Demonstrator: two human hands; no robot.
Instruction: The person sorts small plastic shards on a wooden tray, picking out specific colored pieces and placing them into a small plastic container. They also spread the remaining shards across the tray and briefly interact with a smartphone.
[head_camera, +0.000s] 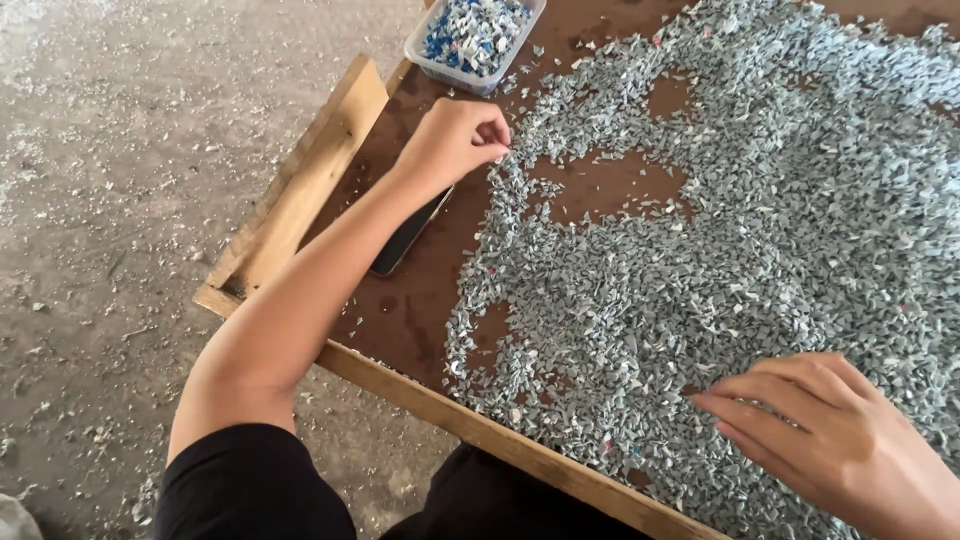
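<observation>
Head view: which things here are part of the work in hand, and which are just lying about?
In use:
grey plastic flakes spread on the brown board
left hand pinching at the flakes' edge
right hand resting on the flakes
clear tub of blue and white bits

Lying about:
dark phone under the left wrist
scattered debris on the floor

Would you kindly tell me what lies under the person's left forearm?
A dark flat phone lies on the brown board under the left hand and wrist; its upper end is covered by the arm.
</observation>
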